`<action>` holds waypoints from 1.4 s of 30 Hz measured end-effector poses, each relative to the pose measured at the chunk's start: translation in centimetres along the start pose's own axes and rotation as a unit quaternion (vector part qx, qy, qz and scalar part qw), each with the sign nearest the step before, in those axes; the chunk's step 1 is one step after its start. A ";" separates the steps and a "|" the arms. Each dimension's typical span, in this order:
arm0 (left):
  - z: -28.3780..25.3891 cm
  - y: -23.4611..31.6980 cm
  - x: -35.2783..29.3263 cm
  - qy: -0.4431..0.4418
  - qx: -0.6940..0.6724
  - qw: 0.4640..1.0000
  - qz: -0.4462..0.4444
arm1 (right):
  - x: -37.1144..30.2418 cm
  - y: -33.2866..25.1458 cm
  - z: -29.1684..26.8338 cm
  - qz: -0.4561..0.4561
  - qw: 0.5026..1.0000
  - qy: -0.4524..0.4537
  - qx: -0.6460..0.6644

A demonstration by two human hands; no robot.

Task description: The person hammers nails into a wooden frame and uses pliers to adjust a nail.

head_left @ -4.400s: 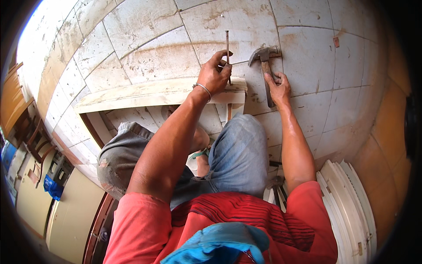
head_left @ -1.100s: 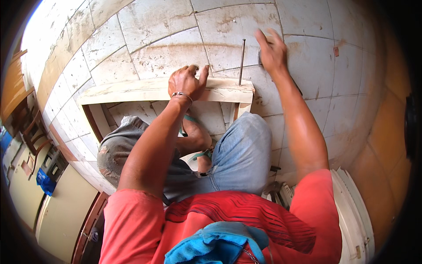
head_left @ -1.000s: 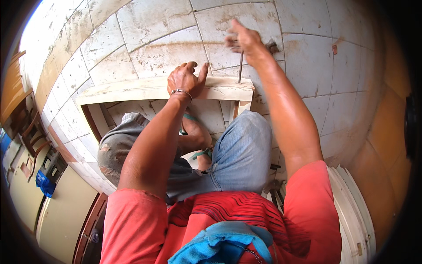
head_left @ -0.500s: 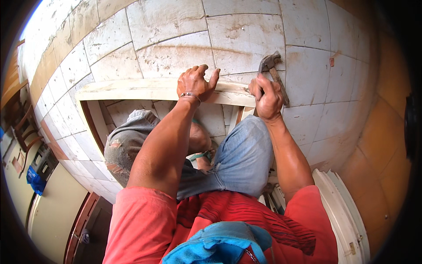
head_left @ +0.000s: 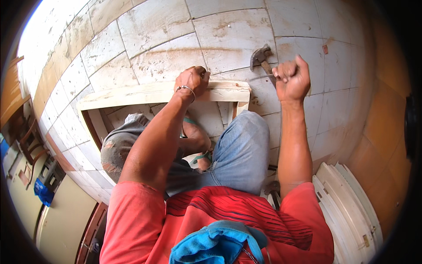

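Note:
A cream-painted wooden frame (head_left: 145, 93) surrounds my bent legs, its far bar crossing in front of my knees. My left hand (head_left: 192, 82) is closed over the middle of that bar, its fingers curled at the far side. To the right of the frame, my right hand (head_left: 291, 81) is raised and closed around a tool with a thin metal shaft (head_left: 263, 77). The shaft points left toward the bar's end without touching it; its handle is hidden in my fist. A claw hammer (head_left: 262, 57) lies on the tiles just beyond, its wooden handle partly behind my right hand.
Stained white tiles (head_left: 233, 31) spread ahead. Long white-painted wooden pieces (head_left: 347, 207) lie at my lower right, beside an orange-brown surface (head_left: 378, 176). At far left are a wooden chair (head_left: 33, 145) and a blue bag (head_left: 43, 192). A small reddish chip (head_left: 325, 49) lies on the tiles.
My right hand has pulled back right, away from the frame's end, and the thin shaft now shows. My left hand's fingers have curled closed on the bar.

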State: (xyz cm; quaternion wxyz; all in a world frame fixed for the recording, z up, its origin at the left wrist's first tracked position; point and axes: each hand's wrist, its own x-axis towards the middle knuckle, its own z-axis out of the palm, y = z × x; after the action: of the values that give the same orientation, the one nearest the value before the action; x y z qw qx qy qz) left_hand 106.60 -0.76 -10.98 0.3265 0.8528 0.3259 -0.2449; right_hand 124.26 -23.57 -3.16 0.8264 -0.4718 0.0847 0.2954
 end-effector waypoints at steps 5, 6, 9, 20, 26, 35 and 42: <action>2.7 7.2 2.5 -0.192 0.118 0.973 0.042 | 1.3 0.8 -1.1 0.084 0.912 0.084 -0.392; 3.2 9.1 2.0 -0.220 0.135 0.965 0.042 | 0.8 0.9 -2.4 0.083 0.885 0.088 -0.450; 3.8 10.8 3.5 -0.270 0.207 0.928 0.154 | -0.8 0.1 -6.7 0.103 0.842 0.126 -0.514; 8.7 7.9 8.2 -0.296 0.381 0.808 0.339 | -16.7 10.8 -29.2 0.098 0.790 0.473 -0.376; 8.6 5.4 10.2 -0.264 0.388 0.789 0.397 | -16.7 13.6 -22.7 -0.041 0.799 0.359 -0.481; 6.3 6.3 7.6 -0.216 0.163 0.945 0.183 | -22.4 17.1 -29.8 -0.032 0.826 0.452 -0.336; -0.2 -0.1 5.2 -0.005 0.038 0.999 0.000 | -39.9 22.0 -36.6 0.374 0.562 0.692 -0.257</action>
State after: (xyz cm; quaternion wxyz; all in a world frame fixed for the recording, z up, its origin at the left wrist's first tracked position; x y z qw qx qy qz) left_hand 110.05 1.50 -14.12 0.2958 0.8630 0.3153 -0.2614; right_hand 84.48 -61.83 -22.28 0.1742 -0.6500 0.7199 0.1700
